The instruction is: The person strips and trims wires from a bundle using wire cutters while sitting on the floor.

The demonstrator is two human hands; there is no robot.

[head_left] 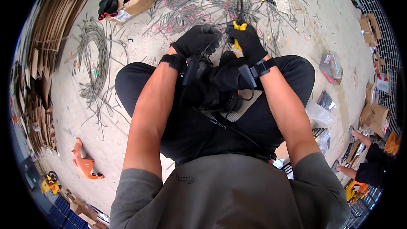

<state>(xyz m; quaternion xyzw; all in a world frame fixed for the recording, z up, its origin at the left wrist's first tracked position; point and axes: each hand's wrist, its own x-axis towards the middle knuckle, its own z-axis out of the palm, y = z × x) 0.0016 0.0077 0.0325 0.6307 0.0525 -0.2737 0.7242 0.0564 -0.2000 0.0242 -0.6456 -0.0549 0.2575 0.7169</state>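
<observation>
My right hand, in a black glove, is closed around the yellow handles of a pair of pliers. Their dark jaws point away from me, over the cable scraps. Close by on the left, my left hand, also black-gloved, has its fingers curled together around a thin dark cable. Parts of that cable blend into the glove and the dark clothing below. Both hands are above my crossed legs, a short gap apart.
A bundle of grey cables lies on the floor at left. Beyond it stands an open cardboard box with a black glove on its side. Flattened cardboard lines the far left; an orange plastic piece lies nearer. Another person's legs show at right.
</observation>
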